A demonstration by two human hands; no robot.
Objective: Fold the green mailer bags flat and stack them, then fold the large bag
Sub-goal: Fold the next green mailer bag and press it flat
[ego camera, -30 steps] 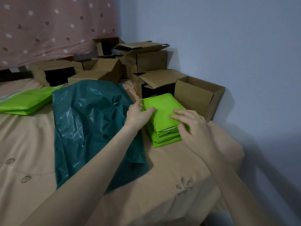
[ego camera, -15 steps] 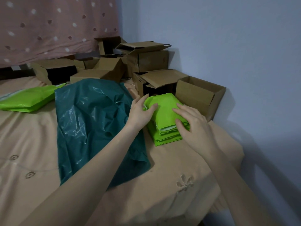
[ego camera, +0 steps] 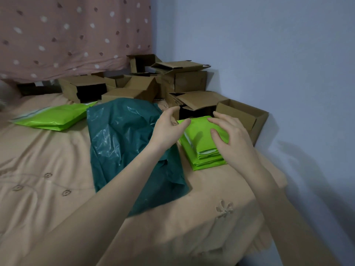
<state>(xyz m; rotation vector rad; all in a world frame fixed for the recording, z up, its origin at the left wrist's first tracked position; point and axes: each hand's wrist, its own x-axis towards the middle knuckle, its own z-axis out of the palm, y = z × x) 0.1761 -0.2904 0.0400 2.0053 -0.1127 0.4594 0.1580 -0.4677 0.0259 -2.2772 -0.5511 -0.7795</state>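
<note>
A stack of folded bright green mailer bags (ego camera: 201, 143) lies on the bed near the right edge. My right hand (ego camera: 232, 137) hovers over its right side, fingers spread and relaxed, fingertips near the top bag. My left hand (ego camera: 169, 129) is lifted just off the stack's left edge, fingers loosely curved and holding nothing. The large dark green bag (ego camera: 130, 146) lies crumpled to the left of the stack, partly under my left forearm. More unfolded green mailer bags (ego camera: 51, 118) lie at the far left.
Several open cardboard boxes (ego camera: 182, 81) crowd the back of the bed, one box (ego camera: 244, 118) right behind the stack. A blue wall (ego camera: 269, 54) runs along the right. The peach bedspread (ego camera: 48, 179) slopes off at the right edge. A dotted curtain (ego camera: 67, 31) hangs behind.
Both hands have lifted off the stack of mailer bags: the left hand rose and drew slightly left, and the right hand's fingers opened above the top bag.
</note>
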